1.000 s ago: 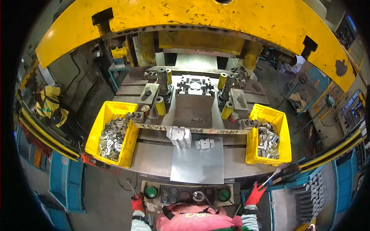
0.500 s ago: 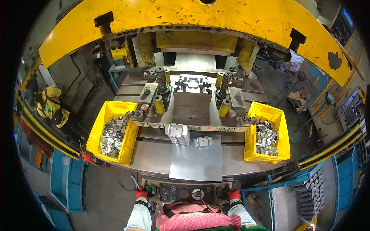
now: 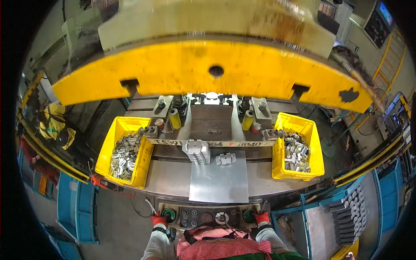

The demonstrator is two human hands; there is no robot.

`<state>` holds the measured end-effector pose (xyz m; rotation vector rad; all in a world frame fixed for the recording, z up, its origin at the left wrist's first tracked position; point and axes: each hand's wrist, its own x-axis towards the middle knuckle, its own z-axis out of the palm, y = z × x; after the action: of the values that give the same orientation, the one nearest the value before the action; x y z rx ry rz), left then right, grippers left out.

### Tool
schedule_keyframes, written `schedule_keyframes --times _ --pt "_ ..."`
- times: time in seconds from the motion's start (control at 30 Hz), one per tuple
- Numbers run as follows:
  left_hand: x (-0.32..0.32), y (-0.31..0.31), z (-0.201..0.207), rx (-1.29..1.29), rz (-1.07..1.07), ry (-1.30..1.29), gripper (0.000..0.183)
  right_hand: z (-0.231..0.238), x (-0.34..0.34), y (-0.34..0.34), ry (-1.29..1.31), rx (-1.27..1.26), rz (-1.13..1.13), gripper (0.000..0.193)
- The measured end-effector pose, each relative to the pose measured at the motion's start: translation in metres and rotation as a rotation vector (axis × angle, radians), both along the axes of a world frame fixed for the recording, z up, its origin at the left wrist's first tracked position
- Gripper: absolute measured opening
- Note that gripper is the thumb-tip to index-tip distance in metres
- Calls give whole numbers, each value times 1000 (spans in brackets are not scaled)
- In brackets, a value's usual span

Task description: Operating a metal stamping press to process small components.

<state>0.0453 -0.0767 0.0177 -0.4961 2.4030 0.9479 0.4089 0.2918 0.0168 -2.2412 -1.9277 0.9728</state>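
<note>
Yellow beam (image 3: 212, 82) blurred, posts (image 3: 179, 102) part. hidden (behind it), R hand (image 3: 262, 218) hold unclear

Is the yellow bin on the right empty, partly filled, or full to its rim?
Partly filled: small metal pieces lie inside the yellow bin, and its bare inner wall shows above them.

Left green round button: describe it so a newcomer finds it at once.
From the yellow press beam, look down past the silver metal sheet to the dark control panel. The button sits at the panel's left end, by the red-gloved left hand. Unlike the small round controls beside it, it is large and green; its twin sits at the right end.
</note>
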Motion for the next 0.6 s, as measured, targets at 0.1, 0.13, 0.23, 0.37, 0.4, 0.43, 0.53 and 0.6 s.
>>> schedule_keyframes --times 0.1,0.13,0.23,0.37,0.4,0.43,0.53,0.6 --pt "0 -2 -1 65 21 16 102 12 -4 -3 30 -9 -1 80" --pt "0 -11 -9 145 65 37 102 15 -7 -3 31 -48 19 84" --pt "1 1 -8 244 114 47 97 14 0 1 50 -132 17 94" --pt "-6 -9 -13 106 91 47 85 12 -4 2 110 -159 39 94" --pt "-4 -5 -9 98 46 70 85 19 -5 2 101 -154 45 92" --pt "-1 -3 -4 88 4 93 85 27 -8 2 114 -147 39 88" --pt "8 -19 7 159 28 65 59 54 -4 -5 116 -82 -10 74" --pt "22 -39 9 414 261 -13 39 31 46 8 71 55 -110 61"
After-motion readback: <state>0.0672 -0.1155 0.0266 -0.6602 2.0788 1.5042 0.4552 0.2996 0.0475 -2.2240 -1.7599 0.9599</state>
